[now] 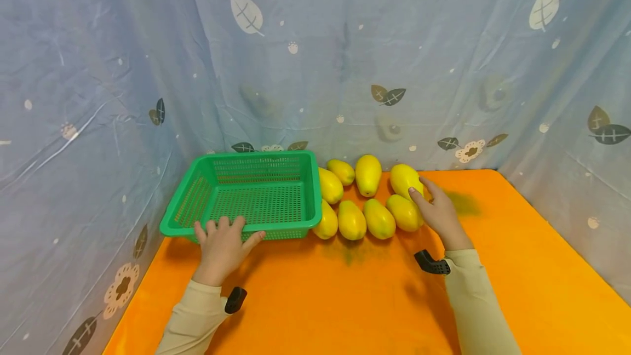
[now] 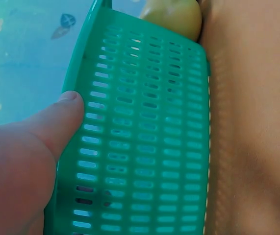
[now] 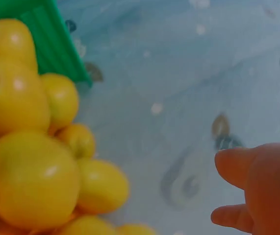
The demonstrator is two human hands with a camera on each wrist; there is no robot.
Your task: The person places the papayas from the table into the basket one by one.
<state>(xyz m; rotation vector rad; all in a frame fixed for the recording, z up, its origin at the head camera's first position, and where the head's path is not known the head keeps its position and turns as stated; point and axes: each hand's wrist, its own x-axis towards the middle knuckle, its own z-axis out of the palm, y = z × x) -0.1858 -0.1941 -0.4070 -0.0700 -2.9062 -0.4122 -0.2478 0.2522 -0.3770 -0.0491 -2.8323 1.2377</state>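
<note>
A green plastic basket [image 1: 261,201] with slotted walls stands at the left; no fruit shows inside it. My left hand [image 1: 220,248] grips its front rim, the fingers over the edge and the thumb [image 2: 68,110] against the outer wall. Several yellow oval fruits lie in two rough rows right of the basket. At the right end of the rows, my right hand [image 1: 441,215] is beside the back fruit [image 1: 405,179] and the front fruit [image 1: 405,212]. Its thumb and fingers are spread apart, with nothing between them in the right wrist view.
The orange tabletop [image 1: 335,300] runs under everything and has dark greenish stains. Blue curtains [image 1: 320,70] printed with leaves hang along the back and both sides. The nearest fruits [image 1: 325,221] sit tight against the basket's right side.
</note>
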